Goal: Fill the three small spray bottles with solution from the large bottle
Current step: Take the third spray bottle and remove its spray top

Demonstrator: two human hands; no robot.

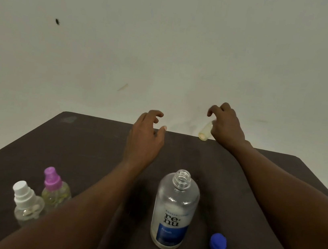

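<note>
A large clear bottle (175, 210) with a blue "renu" label stands uncapped near the table's front. Its blue cap (218, 243) lies to its right. At the front left stand two small spray bottles, one with a white top (26, 203) and one with a purple top (55, 187), partly hidden by my left forearm. My right hand (227, 126) holds a third small clear bottle (205, 131) above the table's far edge, tilted. My left hand (147, 134) hovers over the far middle, fingers apart, empty.
The dark table (92, 146) ends at a pale wall (169, 51) close behind both hands. A small dark mark sits high on the wall at the left.
</note>
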